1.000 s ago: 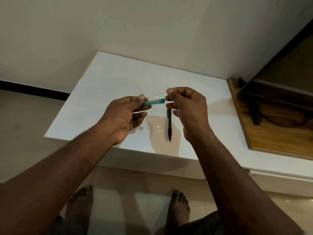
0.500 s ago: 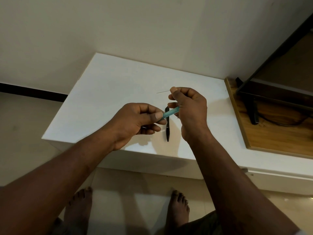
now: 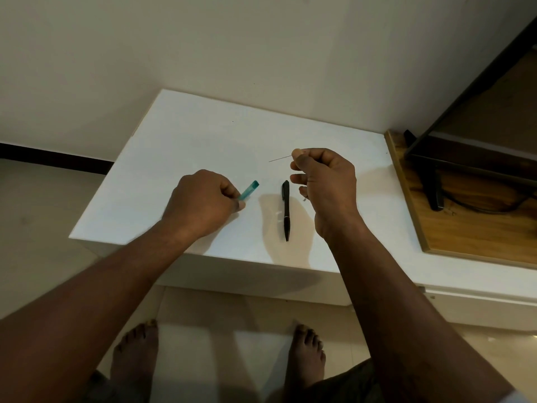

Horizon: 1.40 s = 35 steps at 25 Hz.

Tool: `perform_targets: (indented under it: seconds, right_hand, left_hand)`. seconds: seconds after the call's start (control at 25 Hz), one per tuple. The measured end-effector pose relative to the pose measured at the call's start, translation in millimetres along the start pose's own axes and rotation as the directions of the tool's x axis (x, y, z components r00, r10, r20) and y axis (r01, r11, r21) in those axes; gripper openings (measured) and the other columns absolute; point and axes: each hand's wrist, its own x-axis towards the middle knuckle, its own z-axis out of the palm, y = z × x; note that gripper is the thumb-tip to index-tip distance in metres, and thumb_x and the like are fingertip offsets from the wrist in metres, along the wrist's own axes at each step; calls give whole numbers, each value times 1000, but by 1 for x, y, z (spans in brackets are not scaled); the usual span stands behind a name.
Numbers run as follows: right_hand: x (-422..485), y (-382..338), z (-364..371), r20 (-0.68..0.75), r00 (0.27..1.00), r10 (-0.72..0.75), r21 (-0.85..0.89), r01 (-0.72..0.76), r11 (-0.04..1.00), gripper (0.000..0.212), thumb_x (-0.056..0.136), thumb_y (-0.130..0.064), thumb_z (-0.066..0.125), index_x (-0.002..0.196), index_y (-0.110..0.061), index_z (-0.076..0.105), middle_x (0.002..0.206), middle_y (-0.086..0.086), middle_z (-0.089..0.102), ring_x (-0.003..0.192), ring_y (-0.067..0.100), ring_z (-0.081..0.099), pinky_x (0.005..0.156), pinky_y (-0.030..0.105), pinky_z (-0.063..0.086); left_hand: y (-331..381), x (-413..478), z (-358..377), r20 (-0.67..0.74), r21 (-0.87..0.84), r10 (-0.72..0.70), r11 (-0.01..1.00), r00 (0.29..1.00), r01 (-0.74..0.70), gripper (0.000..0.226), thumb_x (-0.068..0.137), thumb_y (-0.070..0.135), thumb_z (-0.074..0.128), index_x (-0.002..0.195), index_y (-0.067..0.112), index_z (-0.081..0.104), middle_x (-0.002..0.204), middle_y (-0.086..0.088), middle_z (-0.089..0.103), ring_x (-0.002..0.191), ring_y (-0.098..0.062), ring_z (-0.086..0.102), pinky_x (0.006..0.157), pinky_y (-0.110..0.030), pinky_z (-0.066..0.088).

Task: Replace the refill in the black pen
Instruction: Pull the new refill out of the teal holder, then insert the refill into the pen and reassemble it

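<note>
On my head-camera feed, the right hand is curled closed, thumb and forefinger pinching a very thin dark rod that I take to be the refill. Only a short length pokes out to the left of the fingertips, held above the table. Something small and pale shows under the lower fingers; I cannot tell what it is.

The left hand is also curled closed. It grips one end of a teal tube, whose free end points up and to the right, just above the surface.

Between the two hands lies the black pen, flat on the white table, lengthwise away from me, tip toward the near edge. Neither hand touches it, and it looks fully assembled.

I judge the refill light, springy and easy to bend or drop, so I would pinch it close to the end being fed in. The pen looks stiff, smooth and light. I would grip it by the barrel on either side of the joint near its tip, so it does not roll or slip while being opened.

Further right, a wooden board carries a black stand. Below the table edge, two bare feet stand on a pale floor.
</note>
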Motion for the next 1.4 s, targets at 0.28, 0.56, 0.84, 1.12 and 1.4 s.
perform_targets:
  seconds: [0.28,0.56,0.84,1.12,1.4]
  right_hand:
    - [2,4,-2,36,999,30,-40,-28,999,7,92,-28,81,89,-23,77,94,-8,79,71,6,73,70,26,52]
    - [1,4,-5,64,997,35,-42,-32,999,8,92,-29,81,89,-23,77,97,-7,79,68,2,72,72,26,51]
    - [1,0,-16,42,999,24,-24,-23,999,11,92,-28,80,95,-18,78,98,-6,80,70,2,72,72,28,52]
    - [0,2,-31,-7,1000,20,-9,-20,1000,9,93,-28,80,90,-20,77,94,-7,80,76,7,75,68,26,54]
    - [-1,-4,-34,-1,1000,17,8,-17,1000,10,92,-27,81,91,-18,77,99,-4,81,74,8,74,70,27,54]
  left_hand:
    - [-8,7,8,5,142,-62,988,998,60,22,79,44,83,73,29,69,75,14,65,71,-9,58,61,-28,41]
    - [-5,9,7,-2,254,-56,966,998,54,29,78,51,82,87,26,69,79,10,62,81,-19,62,72,-33,49]
    - [28,0,24,-50,160,154,976,987,-144,23,86,48,74,96,28,70,90,5,73,88,-21,66,87,-44,55]
    - [60,8,70,25,284,26,958,999,-32,61,77,82,60,81,21,65,73,3,66,70,-19,65,64,-33,50]
    - [67,6,77,37,333,26,942,999,-37,29,80,47,73,78,19,65,64,5,55,67,-20,60,58,-28,40]
